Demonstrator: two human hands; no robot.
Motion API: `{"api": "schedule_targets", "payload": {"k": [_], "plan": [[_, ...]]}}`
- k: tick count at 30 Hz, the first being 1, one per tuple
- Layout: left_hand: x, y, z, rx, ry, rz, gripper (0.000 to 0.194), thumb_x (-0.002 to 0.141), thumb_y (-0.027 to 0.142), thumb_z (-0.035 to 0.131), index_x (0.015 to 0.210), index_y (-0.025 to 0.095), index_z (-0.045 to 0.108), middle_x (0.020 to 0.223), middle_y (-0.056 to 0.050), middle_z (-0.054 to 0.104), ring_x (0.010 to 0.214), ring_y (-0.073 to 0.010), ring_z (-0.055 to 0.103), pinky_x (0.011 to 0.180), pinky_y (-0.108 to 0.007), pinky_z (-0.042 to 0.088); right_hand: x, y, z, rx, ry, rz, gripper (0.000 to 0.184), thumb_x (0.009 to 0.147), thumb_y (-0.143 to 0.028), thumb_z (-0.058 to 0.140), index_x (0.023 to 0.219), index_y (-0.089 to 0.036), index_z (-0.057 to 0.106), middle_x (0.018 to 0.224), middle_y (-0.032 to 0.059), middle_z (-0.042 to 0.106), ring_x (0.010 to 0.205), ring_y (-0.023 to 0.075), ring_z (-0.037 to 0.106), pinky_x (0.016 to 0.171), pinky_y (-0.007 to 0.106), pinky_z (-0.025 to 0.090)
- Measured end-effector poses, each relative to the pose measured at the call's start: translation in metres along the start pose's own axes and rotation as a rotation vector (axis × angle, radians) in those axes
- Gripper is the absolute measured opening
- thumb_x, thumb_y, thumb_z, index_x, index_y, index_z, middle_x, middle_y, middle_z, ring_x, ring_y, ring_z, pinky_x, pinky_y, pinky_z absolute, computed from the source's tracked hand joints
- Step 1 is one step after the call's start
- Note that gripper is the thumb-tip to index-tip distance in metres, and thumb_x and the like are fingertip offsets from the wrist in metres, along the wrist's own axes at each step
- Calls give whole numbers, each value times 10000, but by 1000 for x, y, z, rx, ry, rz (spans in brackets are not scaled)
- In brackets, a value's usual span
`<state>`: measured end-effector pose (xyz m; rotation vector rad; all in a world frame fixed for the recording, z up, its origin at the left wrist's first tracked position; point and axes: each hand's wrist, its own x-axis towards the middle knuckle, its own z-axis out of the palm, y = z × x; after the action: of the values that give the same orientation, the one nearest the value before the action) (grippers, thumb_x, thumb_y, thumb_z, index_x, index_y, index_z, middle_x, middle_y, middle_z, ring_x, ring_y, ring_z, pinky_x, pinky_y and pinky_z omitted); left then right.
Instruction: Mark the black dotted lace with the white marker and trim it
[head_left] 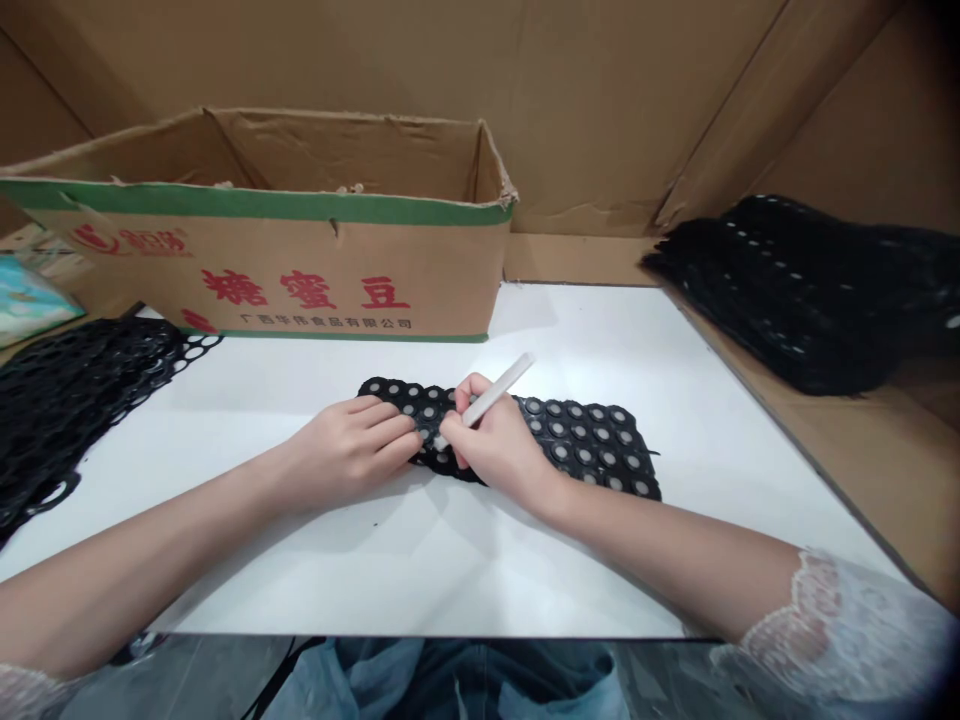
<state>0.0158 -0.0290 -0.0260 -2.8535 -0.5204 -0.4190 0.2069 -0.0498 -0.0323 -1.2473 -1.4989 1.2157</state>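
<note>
A black sheet (592, 440) with rows of round grey-white discs lies flat on the white table. My left hand (367, 440) rests on its left part, fingers laid flat and pressing it down. In my right hand (491, 435) is a white pen-like stick (501, 387), gripped between thumb and fingers like a pen. The stick's lower end points down at the discs beside my left fingertips. Whether that tip touches a disc I cannot tell. Part of the sheet is hidden under both hands.
Behind the sheet stands an open cardboard box (337, 265) with a green rim. At the left lies black mesh-like sheeting (82, 390), with a blue-white packet (34, 300) near it. A pile of black sheets (810, 290) sits on cardboard at the right. Cardboard walls (600, 110) enclose the back.
</note>
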Motion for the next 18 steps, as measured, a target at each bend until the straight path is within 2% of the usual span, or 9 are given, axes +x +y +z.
{"api": "schedule_targets", "payload": {"k": [5,13,18], "plan": [[2,5,0,91,-20,-14,140,840,206,415,740,166,505,707,-40,579,627,-138,526,584,-266,408,1,3,1,-99,9,-48,94,687,-207,432,683,-208,337,469,-72,381,405,74,395,414,194,290],[4,9,0,151,78,9,131,832,214,434,722,169,490,706,-36,593,627,-136,550,595,-266,430,2,-10,-1,63,-55,113,126,646,-165,423,670,-206,306,388,-85,394,361,76,407,403,187,320],[5,13,-1,79,137,-17,152,834,227,434,697,184,486,658,-19,571,620,-135,553,613,-279,437,3,-7,0,44,-53,97,124,658,-182,414,672,-210,295,432,-84,364,373,72,369,400,196,292]]}}
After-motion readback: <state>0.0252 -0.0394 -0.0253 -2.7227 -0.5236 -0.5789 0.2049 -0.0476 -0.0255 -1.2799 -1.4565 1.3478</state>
